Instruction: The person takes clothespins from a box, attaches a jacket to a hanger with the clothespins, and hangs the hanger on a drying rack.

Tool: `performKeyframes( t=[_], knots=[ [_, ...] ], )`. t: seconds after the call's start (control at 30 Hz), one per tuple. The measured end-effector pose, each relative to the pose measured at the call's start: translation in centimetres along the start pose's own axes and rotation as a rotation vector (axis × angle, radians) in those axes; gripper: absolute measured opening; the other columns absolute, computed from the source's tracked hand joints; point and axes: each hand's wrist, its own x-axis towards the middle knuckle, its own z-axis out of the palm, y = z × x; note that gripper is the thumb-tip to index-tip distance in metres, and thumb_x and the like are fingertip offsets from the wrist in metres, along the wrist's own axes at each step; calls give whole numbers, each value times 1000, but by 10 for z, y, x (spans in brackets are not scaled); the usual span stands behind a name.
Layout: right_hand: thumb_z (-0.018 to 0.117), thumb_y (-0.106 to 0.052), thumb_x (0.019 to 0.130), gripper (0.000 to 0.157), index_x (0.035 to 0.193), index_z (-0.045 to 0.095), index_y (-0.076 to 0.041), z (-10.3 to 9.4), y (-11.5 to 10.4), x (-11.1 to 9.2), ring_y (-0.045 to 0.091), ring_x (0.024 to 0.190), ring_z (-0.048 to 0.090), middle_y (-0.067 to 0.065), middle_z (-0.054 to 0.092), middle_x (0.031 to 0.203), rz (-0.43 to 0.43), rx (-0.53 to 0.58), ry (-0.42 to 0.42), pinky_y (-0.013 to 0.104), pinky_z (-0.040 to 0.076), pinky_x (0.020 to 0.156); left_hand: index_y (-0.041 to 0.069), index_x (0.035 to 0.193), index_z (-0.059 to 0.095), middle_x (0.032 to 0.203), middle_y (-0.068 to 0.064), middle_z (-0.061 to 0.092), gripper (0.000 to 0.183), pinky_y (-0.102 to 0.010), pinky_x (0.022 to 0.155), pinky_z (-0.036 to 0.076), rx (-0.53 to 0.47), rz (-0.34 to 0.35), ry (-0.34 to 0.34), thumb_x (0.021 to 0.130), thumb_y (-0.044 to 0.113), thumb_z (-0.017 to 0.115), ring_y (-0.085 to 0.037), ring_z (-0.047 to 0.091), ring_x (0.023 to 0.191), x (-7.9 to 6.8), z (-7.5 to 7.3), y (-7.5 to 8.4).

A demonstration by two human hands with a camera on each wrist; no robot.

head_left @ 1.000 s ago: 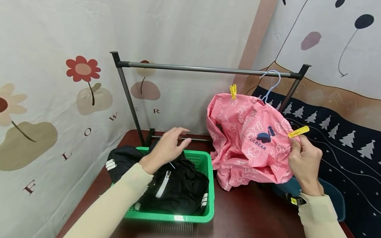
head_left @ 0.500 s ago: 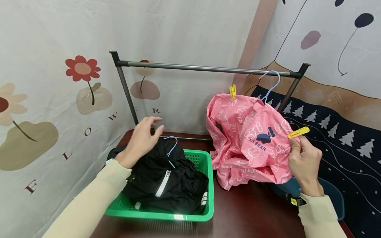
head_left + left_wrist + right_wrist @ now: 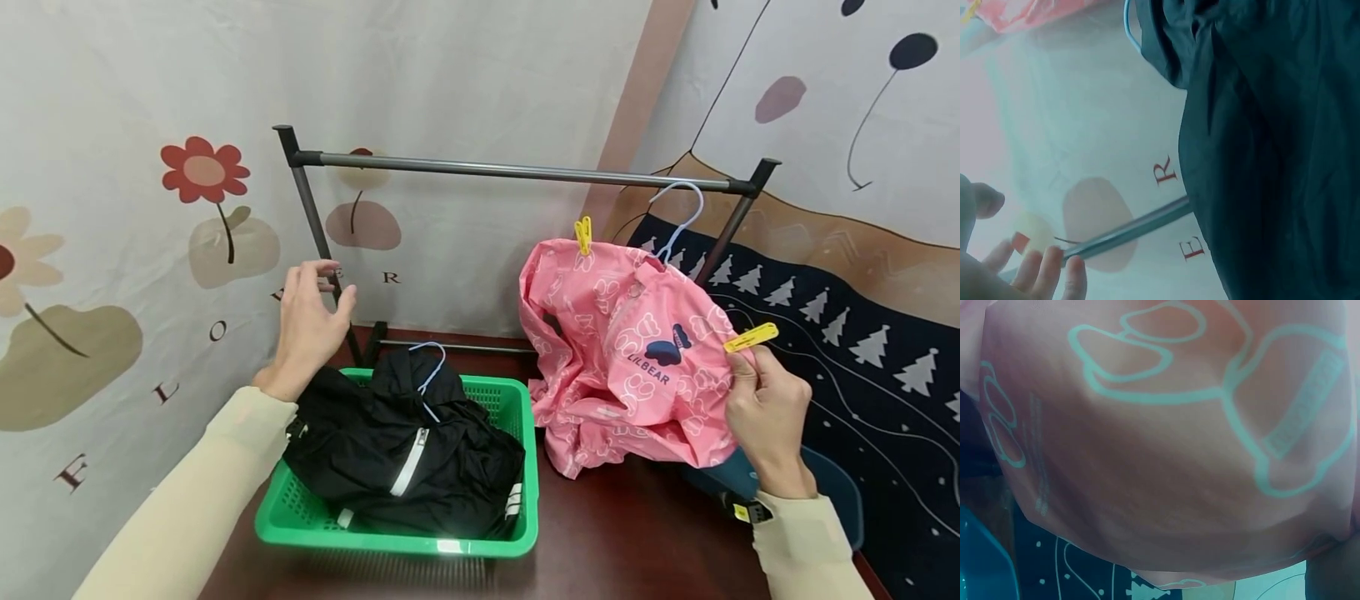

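Observation:
A pink jacket (image 3: 637, 358) with white bear outlines hangs from a light blue hanger (image 3: 678, 208) on the rack's rail. My right hand (image 3: 772, 408) grips its right edge, just beside a yellow clothespin (image 3: 752, 337). Another yellow clothespin (image 3: 582, 236) sits on the jacket's upper left. In the right wrist view the pink cloth (image 3: 1147, 444) fills most of the frame and hides the fingers. My left hand (image 3: 309, 321) is raised with loosely bent fingers, holding nothing, near the rack's left post. Below it lies a black jacket (image 3: 457, 467) with a blue hanger hook (image 3: 431, 367).
The green basket (image 3: 397, 546) bears the black jacket on the dark red table (image 3: 615, 542). A metal clothes rack (image 3: 480, 169) stands behind. A blue tub (image 3: 832, 492) is partly hidden behind my right forearm. Printed curtains form the backdrop.
My left hand has moved left and up, from over the black jacket toward the rack's left post, uncovering the blue hook. My right hand has stayed at the pink jacket's edge.

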Motion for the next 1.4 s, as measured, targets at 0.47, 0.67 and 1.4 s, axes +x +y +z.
performKeyframes(
  t=[0.47,0.67,1.4],
  knots=[
    [63,-12,108,27,92,67,8,0,1,0,-8,54,33,3,44,60,-17,1,-9,16,25,48,26,166,34,146,-20,59,69,-59,106,55,-54,-63,82,106,19,66,-39,67,128,50,-11,-3],
    [63,-11,108,26,92,67,9,0,1,0,-8,55,33,4,45,59,-20,1,5,16,24,48,30,167,30,141,-20,64,68,-57,100,58,-29,-129,41,109,21,62,-38,70,124,62,-11,-3],
    [66,-9,106,25,89,67,9,4,-1,1,-6,55,33,6,44,58,-10,-3,47,14,24,51,19,163,34,137,-23,67,58,-61,91,60,70,-147,-33,110,17,58,-44,75,112,68,-12,-11]
  ],
)
